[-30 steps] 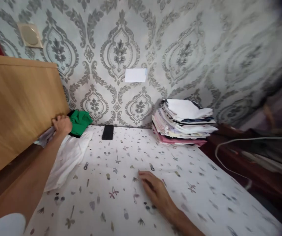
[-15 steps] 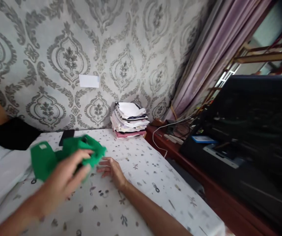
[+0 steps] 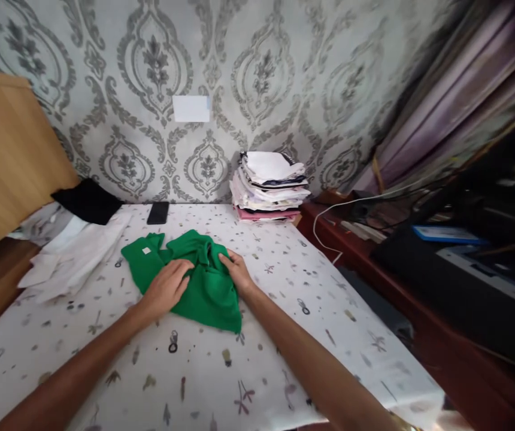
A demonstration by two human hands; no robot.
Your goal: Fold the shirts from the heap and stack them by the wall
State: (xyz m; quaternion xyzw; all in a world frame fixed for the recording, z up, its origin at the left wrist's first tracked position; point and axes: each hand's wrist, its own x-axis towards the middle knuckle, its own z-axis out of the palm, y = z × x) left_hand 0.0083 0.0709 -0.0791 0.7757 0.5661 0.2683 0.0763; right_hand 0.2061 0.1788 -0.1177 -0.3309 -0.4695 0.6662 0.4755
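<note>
A crumpled green garment lies on the patterned white cloth, its folds bunched up in the middle and a small white label showing on its left part. My left hand rests on the middle of it, fingers bent and closed on the fabric. At the garment's right edge, my right hand grips the cloth, thumb on top and the other fingers partly hidden.
A stack of folded clothes stands by the wall. A black phone lies behind the garment. White clothes and a black cloth are at the left, beside a wooden panel. A white cable runs along the right.
The green garment has come down and spread out on the bed-like surface. My right hand, earlier apart from it with fingers spread, now grips its right edge. The view has shifted left.
</note>
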